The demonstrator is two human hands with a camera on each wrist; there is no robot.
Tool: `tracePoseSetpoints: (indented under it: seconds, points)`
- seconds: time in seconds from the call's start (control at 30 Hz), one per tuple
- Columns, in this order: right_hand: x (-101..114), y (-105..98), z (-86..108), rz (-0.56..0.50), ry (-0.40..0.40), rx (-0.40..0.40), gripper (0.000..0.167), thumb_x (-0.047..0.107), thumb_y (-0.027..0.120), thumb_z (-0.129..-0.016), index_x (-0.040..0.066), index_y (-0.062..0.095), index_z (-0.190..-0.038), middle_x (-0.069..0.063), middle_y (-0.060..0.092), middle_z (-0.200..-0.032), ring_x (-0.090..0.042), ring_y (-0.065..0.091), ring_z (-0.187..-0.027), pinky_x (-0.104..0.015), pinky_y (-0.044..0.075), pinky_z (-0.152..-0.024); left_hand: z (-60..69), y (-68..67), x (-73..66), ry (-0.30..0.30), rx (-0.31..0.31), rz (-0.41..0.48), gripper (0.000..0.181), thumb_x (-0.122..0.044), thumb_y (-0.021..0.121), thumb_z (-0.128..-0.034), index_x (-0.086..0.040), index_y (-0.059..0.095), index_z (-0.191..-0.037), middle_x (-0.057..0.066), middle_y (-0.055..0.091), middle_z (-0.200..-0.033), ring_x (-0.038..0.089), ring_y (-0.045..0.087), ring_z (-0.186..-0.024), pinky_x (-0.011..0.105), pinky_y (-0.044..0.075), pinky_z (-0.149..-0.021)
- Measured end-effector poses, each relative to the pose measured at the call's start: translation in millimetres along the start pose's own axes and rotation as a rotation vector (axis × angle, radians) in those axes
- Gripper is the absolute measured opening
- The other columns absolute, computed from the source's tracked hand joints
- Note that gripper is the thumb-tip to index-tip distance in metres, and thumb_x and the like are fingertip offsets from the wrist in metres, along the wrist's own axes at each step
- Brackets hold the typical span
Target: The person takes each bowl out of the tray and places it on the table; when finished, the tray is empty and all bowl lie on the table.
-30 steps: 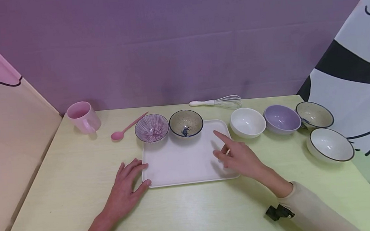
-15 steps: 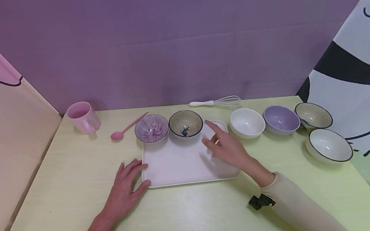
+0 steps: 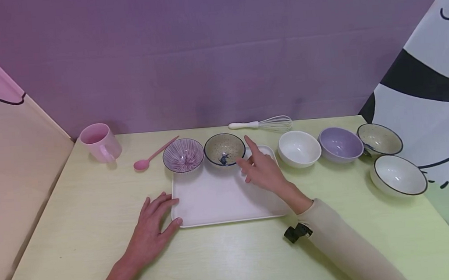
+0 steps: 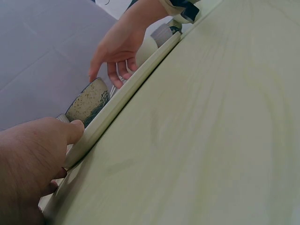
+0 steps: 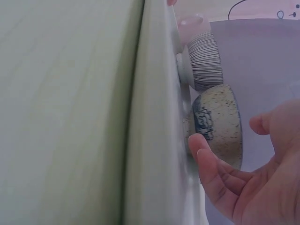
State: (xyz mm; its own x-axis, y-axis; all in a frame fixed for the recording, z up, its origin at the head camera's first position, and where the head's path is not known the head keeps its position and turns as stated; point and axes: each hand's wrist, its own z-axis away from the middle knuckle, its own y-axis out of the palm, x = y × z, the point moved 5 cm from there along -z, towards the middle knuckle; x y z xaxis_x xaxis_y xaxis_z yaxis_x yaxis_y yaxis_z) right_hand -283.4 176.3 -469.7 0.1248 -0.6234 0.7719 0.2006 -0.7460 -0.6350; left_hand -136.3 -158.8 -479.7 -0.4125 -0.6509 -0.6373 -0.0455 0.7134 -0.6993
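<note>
The step in hand looks to be work on the speckled bowl (image 3: 225,148), which sits at the far edge of the white tray (image 3: 213,202), right of the striped bowl (image 3: 183,154) and just beside it. The right hand (image 3: 264,172) is at that bowl's right side, its fingers parted and gripping nothing; whether a fingertip touches the rim I cannot tell. The left hand (image 3: 152,229) lies loosely spread with its fingertips at the tray's left rim, near the near corner, not curled round it. If the bowl is to be shifted, the next move calls for a careful contact on its wall, with the tray kept steady. Inside the speckled bowl a blue painted figure shows at the bottom; in the striped one, purple lines run down to the base. Farther right stand a white bowl (image 3: 299,148), a lilac bowl (image 3: 340,144), a beige bowl (image 3: 380,137) and, nearer, a dark-rimmed bowl (image 3: 400,174), plain white within. At far left stands a pink mug (image 3: 100,143), its bottom hidden
</note>
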Motion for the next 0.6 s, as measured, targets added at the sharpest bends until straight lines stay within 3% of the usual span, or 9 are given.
tracePoseSetpoints:
  seconds: [0.03, 0.27, 0.43, 0.6]
  points:
    - [-6, 3, -4.5, -0.001, -0.006, -0.008, 0.093, 0.058, 0.059, -0.111, 0.019, 0.011, -0.180, 0.002, 0.077, -0.084, -0.018, 0.074, -0.062, -0.034, 0.055, -0.055, 0.1, -0.3, 0.0, 0.002, -0.002, -0.001, 0.046, -0.020, 0.083, -0.1000, -0.005, 0.071, -0.142, 0.020, 0.064, -0.150, 0.045, 0.049, -0.153, 0.070, 0.020, -0.134]
    - [30, -1, 11.6, -0.080, -0.001, -0.036, 0.084, 0.038, 0.057, -0.116, 0.010, 0.009, -0.179, -0.009, 0.076, -0.087, -0.022, 0.074, -0.063, -0.033, 0.058, -0.059, -0.1, -0.7, -0.8, 0.001, -0.002, 0.001, 0.046, -0.021, 0.082, -0.1005, -0.005, 0.071, -0.142, 0.020, 0.064, -0.151, 0.045, 0.049, -0.153, 0.070, 0.020, -0.134]
    - [37, 2, 13.7, -0.199, 0.022, -0.028, 0.079, 0.027, 0.059, -0.116, 0.016, 0.012, -0.180, -0.021, 0.078, -0.095, -0.022, 0.074, -0.064, -0.032, 0.061, -0.054, -0.4, -0.9, -1.4, -0.002, 0.000, 0.006, 0.046, -0.021, 0.082, -0.1003, -0.005, 0.071, -0.142, 0.020, 0.064, -0.151, 0.045, 0.049, -0.153, 0.069, 0.020, -0.134]
    - [36, 6, 10.3, -0.270, 0.041, -0.002, 0.075, 0.023, 0.056, -0.116, 0.022, 0.017, -0.180, -0.023, 0.079, -0.096, -0.020, 0.075, -0.064, -0.032, 0.063, -0.054, -0.2, -1.2, -1.8, 0.004, -0.009, 0.005, 0.046, -0.020, 0.082, -0.0997, -0.004, 0.071, -0.141, 0.021, 0.065, -0.150, 0.046, 0.050, -0.152, 0.070, 0.021, -0.133]
